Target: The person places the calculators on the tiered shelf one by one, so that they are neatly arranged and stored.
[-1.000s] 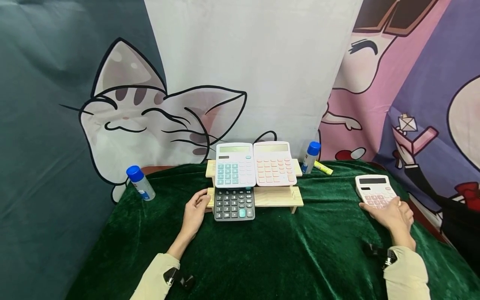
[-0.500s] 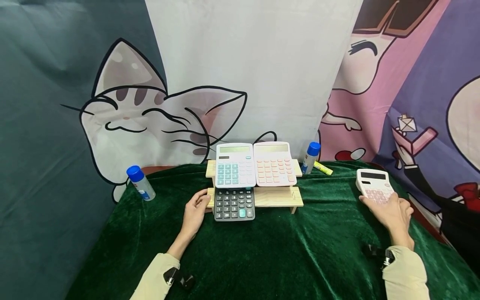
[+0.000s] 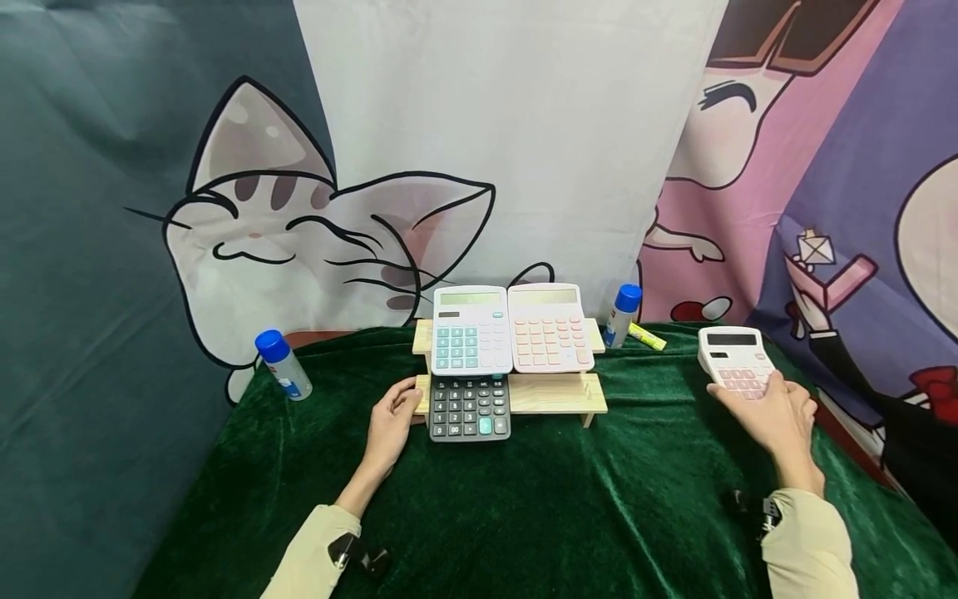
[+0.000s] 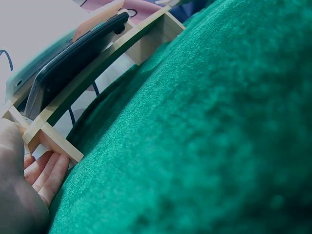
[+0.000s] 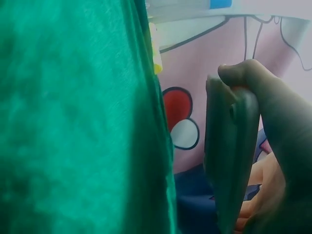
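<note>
My left hand (image 3: 391, 423) grips the left end of a two-tier wooden stand (image 3: 561, 396); in the left wrist view its fingers (image 4: 50, 178) curl at the stand's end leg. My right hand (image 3: 778, 420) holds a white calculator (image 3: 732, 356) with pink keys by its lower sides, off to the right. Seen from the right wrist, this calculator (image 5: 230, 151) is edge-on and raised off the green cloth. Leaning on the stand's upper tier are a white calculator with blue keys (image 3: 470, 324) and a pink-keyed one (image 3: 550, 323). A black calculator (image 3: 469, 412) leans on the lower tier, at left.
A blue-capped bottle (image 3: 284, 366) stands left of the stand. Another blue-capped bottle (image 3: 620, 318) is at its back right, beside a yellow-green tube (image 3: 647, 336). Green velvet cloth (image 3: 599, 516) covers the table, and a printed cartoon curtain (image 3: 584, 125) hangs behind.
My right hand has lifted the pink-keyed calculator and shifted it slightly back and to the left. The left hand and the stand keep their places.
</note>
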